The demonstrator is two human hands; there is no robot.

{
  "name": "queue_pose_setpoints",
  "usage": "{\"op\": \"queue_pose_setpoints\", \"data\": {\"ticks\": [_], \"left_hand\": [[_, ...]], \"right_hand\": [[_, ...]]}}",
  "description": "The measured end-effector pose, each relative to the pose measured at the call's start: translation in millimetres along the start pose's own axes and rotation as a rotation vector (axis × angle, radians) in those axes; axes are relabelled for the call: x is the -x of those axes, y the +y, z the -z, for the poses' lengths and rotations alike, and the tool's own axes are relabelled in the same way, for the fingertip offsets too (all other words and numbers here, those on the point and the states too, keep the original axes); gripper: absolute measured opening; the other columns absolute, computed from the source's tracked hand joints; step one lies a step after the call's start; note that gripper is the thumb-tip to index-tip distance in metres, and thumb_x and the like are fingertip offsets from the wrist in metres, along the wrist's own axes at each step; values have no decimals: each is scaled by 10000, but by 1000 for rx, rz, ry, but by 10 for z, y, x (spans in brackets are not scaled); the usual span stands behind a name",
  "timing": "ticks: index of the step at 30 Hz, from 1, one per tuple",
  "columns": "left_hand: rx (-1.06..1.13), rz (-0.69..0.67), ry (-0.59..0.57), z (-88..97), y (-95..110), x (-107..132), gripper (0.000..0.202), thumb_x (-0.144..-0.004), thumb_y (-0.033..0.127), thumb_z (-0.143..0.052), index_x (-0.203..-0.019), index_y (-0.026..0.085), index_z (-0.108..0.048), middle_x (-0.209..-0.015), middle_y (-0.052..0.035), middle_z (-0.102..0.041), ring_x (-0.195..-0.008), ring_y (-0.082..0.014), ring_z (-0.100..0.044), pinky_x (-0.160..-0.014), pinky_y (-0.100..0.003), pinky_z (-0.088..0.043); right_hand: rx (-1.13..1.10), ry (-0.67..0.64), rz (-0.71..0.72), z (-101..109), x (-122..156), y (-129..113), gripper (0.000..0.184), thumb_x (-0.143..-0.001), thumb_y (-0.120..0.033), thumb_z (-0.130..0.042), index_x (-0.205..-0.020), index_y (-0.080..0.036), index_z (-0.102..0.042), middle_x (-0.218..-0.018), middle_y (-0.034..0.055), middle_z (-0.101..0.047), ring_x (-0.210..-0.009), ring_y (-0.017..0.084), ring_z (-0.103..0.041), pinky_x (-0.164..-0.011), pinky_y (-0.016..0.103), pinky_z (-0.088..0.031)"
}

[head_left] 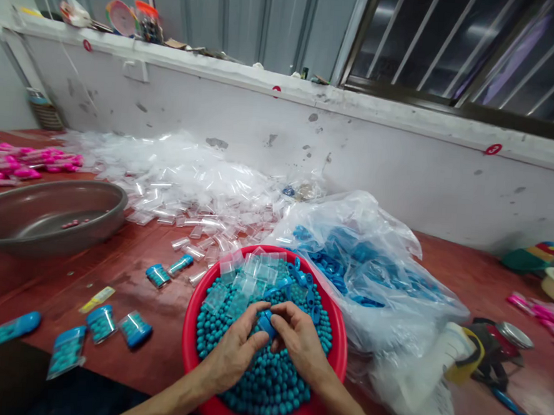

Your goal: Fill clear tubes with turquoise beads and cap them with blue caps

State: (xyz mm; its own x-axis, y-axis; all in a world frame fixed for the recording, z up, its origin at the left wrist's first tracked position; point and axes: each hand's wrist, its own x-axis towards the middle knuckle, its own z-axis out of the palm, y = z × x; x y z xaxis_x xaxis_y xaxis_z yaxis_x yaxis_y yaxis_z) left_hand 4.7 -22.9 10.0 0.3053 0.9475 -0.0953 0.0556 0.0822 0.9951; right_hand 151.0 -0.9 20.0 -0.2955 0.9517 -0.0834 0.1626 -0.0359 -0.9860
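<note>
A red basin (193, 327) full of small teal beads (266, 382) sits at the near table edge, with several small clear bags (254, 275) lying on the beads at its far side. Both my hands are over the beads. My left hand (233, 349) and my right hand (299, 340) pinch one small blue plastic piece (265, 322) between their fingertips. Whether it is a cap or a tube end I cannot make out.
Filled blue-capped bead packets (101, 323) lie left of the basin. A grey metal bowl (46, 215) stands far left, pink pieces (31, 158) behind it. A heap of clear bags (189, 177) lies against the wall. A plastic sack of blue parts (362, 269) is right.
</note>
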Motion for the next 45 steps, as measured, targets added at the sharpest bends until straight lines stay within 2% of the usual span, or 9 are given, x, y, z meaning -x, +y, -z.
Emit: {"op": "queue_pose_setpoints", "data": {"ticks": [4, 7, 10, 18, 24, 28, 37, 41, 45], "left_hand": [[12, -39, -6, -11, 32, -24, 385, -792, 346, -448, -1148, 202, -420, -754, 12, -547, -565, -106, -477, -577, -240, -415], [-4, -97, 59, -23, 66, -56, 292, -772, 286, -473, -1043, 179, -488, -890, -13, -566, -824, -154, -508, -777, -268, -393], [-28, -48, 118, -55, 93, -74, 244, -765, 277, -478, -984, 174, -509, -848, -1, -560, -824, -155, -490, -769, -260, -379], [-28, -27, 131, -149, 104, -32, 162, -764, 296, -496, -869, 173, -511, -695, 32, -485, -667, -120, -435, -637, -227, -368], [32, -24, 95, -88, 121, -64, 199, -750, 304, -500, -889, 163, -518, -770, 4, -533, -770, -152, -476, -733, -262, -374], [207, -11, -4, -55, 138, -53, 289, -723, 337, -532, -950, 160, -507, -820, -7, -550, -814, -159, -489, -742, -254, -381], [36, 39, 168, -157, 128, -15, 161, -721, 327, -554, -770, 179, -518, -687, 36, -501, -698, -131, -459, -674, -226, -376], [128, 38, 112, -128, 111, -27, 224, -717, 360, -551, -824, 166, -519, -726, 20, -534, -711, -127, -488, -668, -226, -391], [265, 165, -9, 3, 128, 29, 398, -739, 462, -483, -1016, 182, -426, -591, 50, -500, -440, -88, -456, -432, -199, -352]], "right_hand": [[246, -12, 134, -15, 135, -66, 337, -801, -359, -471, -1058, -155, -547, -889, 62, -613, -762, 182, -600, -681, 304, -485], [588, -91, 184, -65, 234, -108, 758, -642, -368, -653, -1274, -79, -348, -1178, 184, -492, -1031, 302, -508, -837, 420, -427], [816, -79, 198, -148, 267, -94, 830, -642, -337, -633, -1302, -3, -256, -1181, 250, -459, -991, 341, -530, -767, 459, -457], [935, 111, 350, -299, 265, 67, 726, -531, -251, -630, -1169, -16, -376, -974, 203, -548, -749, 298, -602, -578, 390, -512], [746, 181, 354, -299, 276, 34, 697, -584, -249, -623, -1196, -82, -337, -1036, 165, -541, -872, 281, -588, -700, 379, -507], [623, 74, 379, -229, 275, -35, 662, -635, -263, -618, -1215, -143, -322, -1072, 114, -540, -947, 238, -565, -769, 333, -488], [832, 101, 294, -323, 296, 67, 714, -571, -287, -614, -1205, -77, -361, -921, 132, -537, -721, 270, -587, -591, 394, -496], [573, 25, 234, -245, 310, 96, 760, -616, -282, -647, -1284, -171, -301, -1054, 110, -523, -862, 244, -573, -704, 365, -487], [219, -148, 84, 1, 302, 189, 903, -654, -227, -643, -1367, -251, -89, -1132, 64, -498, -691, 138, -582, -545, 246, -490]]}}
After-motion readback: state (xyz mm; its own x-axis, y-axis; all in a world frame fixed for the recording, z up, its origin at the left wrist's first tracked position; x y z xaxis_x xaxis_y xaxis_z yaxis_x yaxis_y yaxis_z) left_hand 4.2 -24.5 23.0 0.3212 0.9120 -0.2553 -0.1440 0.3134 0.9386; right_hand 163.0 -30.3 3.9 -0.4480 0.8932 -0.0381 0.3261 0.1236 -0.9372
